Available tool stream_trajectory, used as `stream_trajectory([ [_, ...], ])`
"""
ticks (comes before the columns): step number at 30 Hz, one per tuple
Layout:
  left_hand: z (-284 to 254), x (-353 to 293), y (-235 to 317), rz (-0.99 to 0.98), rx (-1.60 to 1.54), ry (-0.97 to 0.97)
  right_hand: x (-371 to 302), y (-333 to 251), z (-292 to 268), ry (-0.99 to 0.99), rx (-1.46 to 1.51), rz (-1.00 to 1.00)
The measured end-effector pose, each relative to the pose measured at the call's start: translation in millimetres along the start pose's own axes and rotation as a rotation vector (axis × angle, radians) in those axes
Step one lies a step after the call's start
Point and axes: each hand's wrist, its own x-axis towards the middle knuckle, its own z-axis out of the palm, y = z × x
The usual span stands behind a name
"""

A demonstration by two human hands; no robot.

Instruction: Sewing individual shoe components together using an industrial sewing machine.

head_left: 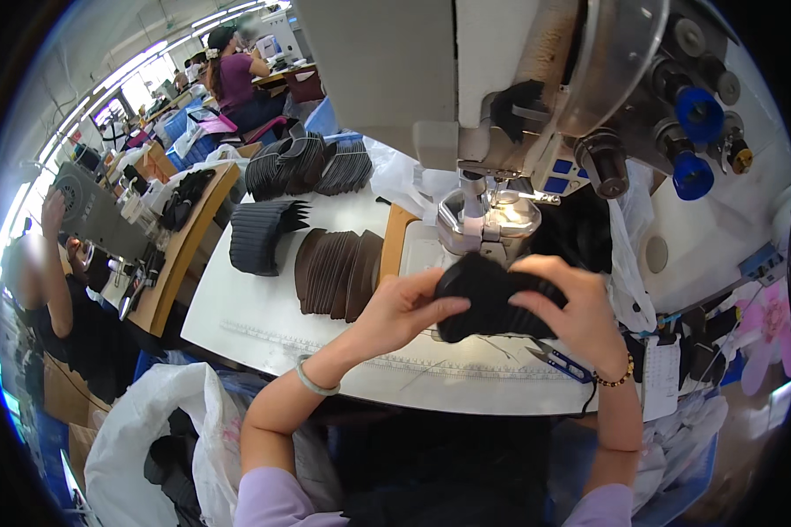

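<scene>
Between my two hands is a black, curved fabric piece (492, 303), held just in front of the sewing machine's lit needle area (492, 215). My left hand (409, 307) grips its left end, thumb on top. At its right end my right hand (576, 307) is closed on the same piece, thumb pressed on the surface. Blue-handled thread snips (561, 362) lie on the table by my right wrist. To the left of my hands are fanned stacks of brown pieces (334, 274) and black pieces (264, 237).
More dark stacks (299, 165) stand at the table's far left. A white plastic bag (114, 448) with black pieces sits at lower left. The machine head (387, 79) overhangs the table, with blue knobs (694, 176) at right. Other people work at machines on the left.
</scene>
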Motion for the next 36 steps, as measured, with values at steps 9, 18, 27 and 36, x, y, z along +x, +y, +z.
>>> stream_trajectory([
  [9,41,22,-9,-0.025,-0.615,0.203,-4,-18,3,-0.054,-0.589,-0.245],
  [18,49,19,8,-0.038,-0.526,-0.030,18,15,7,0.342,-0.348,-0.509],
  [27,53,41,17,0.011,-0.531,0.012,14,30,-16,0.513,-0.436,-0.267],
  [36,-43,-1,-63,-0.108,1.323,0.662,4,16,-17,0.449,-0.380,-0.431],
])
